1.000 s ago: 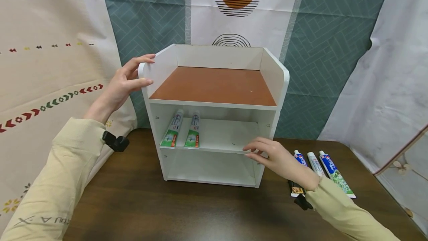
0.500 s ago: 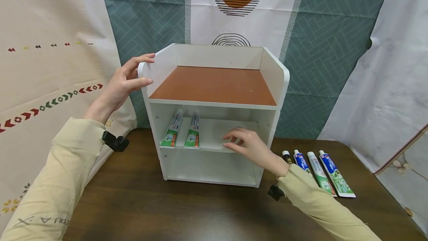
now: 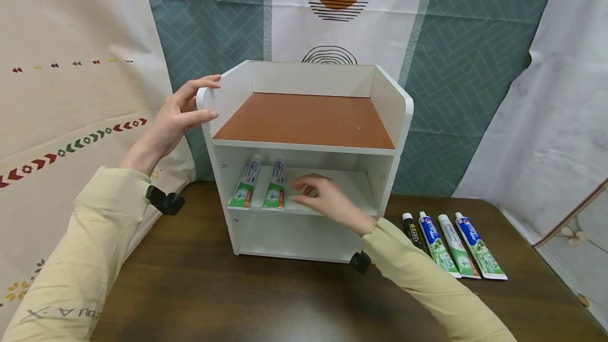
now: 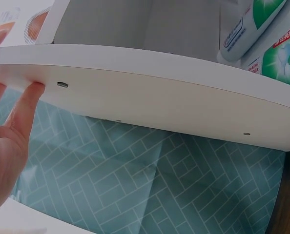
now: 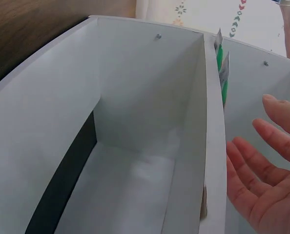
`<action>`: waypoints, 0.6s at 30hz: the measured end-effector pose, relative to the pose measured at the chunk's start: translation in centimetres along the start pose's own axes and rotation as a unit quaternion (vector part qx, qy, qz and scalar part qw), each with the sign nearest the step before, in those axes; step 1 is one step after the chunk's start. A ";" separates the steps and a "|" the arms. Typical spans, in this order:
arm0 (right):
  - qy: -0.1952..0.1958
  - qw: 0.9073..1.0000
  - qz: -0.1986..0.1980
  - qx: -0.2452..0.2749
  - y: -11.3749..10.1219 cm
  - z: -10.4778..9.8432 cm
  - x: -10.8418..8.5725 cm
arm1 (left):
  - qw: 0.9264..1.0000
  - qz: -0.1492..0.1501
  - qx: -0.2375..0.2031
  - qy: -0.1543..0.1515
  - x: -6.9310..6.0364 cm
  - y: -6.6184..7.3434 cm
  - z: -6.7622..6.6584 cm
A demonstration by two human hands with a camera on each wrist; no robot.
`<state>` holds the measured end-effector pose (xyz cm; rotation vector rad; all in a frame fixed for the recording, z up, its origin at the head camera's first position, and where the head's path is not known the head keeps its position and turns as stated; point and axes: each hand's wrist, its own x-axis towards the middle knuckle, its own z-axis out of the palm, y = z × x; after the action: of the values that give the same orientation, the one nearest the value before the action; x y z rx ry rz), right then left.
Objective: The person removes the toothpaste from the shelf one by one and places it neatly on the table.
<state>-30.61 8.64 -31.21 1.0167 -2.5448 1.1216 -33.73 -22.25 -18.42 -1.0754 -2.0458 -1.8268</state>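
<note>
A white shelf unit stands on the table, its left side panel gripped near the top by my left hand, with fingers against the outer face. Two green-and-white toothpaste tubes lie side by side at the left of the middle shelf. Just right of them, my right hand is over that shelf, fingers loosely curved and holding nothing. The right wrist view shows the same hand beside the shelf board, with the tube ends beyond.
On the table, right of the unit, lie a black tube, a blue-and-green tube, a white-and-green tube and another blue-and-green tube. Patterned cloths hang behind and at the sides.
My right hand has moved left along the middle shelf, from its right end to near the two tubes. The tubes on the table are less covered by the right arm. My left hand has stayed put.
</note>
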 end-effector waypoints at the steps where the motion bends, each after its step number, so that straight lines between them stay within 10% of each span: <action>1: -0.004 1.000 0.005 0.002 0.0 0.2 0.2 | 1.000 0.000 0.000 0.001 0.0 0.0 0.0; 18: -0.060 0.995 0.077 -0.023 -1.3 2.7 3.7 | 1.000 0.008 -0.012 -0.001 -0.1 0.0 0.0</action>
<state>-32.26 4.19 -30.80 0.9164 -2.7711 1.0635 -33.65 -22.25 -18.49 -1.0975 -2.0160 -1.8467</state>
